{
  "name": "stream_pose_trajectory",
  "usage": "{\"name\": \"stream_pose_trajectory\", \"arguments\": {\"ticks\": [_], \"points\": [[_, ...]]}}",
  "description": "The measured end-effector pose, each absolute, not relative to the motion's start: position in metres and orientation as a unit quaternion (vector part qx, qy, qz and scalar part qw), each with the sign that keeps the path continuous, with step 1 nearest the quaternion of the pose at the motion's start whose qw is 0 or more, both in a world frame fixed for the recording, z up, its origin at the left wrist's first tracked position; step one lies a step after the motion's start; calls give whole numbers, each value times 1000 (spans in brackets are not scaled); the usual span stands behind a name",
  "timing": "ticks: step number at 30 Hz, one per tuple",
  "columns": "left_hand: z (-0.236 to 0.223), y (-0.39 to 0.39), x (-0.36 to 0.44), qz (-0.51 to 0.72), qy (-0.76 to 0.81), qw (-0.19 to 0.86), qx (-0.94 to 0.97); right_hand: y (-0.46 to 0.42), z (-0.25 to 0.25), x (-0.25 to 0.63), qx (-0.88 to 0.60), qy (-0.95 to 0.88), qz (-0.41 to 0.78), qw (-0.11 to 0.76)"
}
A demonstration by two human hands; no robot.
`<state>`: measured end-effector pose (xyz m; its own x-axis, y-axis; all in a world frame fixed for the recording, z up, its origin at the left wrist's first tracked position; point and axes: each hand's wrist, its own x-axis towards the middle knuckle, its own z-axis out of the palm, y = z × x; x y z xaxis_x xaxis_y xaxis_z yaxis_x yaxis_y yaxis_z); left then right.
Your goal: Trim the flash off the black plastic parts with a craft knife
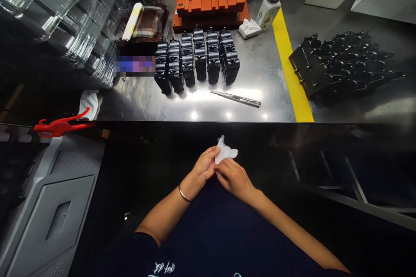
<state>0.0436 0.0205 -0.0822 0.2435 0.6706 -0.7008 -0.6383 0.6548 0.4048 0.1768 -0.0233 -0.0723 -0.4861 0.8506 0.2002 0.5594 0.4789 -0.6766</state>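
Note:
A small crumpled white cloth [225,151] is between my two hands, in front of the bench's near edge. My left hand [206,163] pinches its left side between thumb and fingers. My right hand [236,178] has its fingers curled and closed at the lower edge of the cloth, touching it. Whether anything is wrapped inside the cloth cannot be seen. On the bench beyond the hands lies a slim metal utility knife [236,98]. Behind the knife stand several rows of black plastic parts [199,56].
An orange fixture [211,2] stands at the back, beside a white pump bottle [269,12] and a folded white wipe [249,28]. More black parts [344,65] lie right of the yellow tape [289,60]. Clear plastic trays [65,17] are stacked left, above a grey bin [61,207] and red clip [61,126].

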Motion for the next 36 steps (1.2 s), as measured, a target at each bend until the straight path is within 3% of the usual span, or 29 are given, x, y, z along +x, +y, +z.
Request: {"name": "stream_pose_trajectory", "arguments": {"ticks": [3,8,13,22,30,36], "points": [[-83,24,41,476,448,757,1,-25,-75,182,-455,-727,398,326],[-80,29,33,509,442,739,1,-16,-87,184,-601,-538,390,444],[-83,32,36,508,467,723,8,-8,-96,178,-553,-500,523,413],[-70,19,35,484,585,640,120,13,-84,194,-600,-570,390,403],[-60,22,30,304,533,744,264,17,-73,180,-540,-686,339,349],[-82,42,23,351,502,769,185,8,-68,165,-460,-673,490,310]]}}
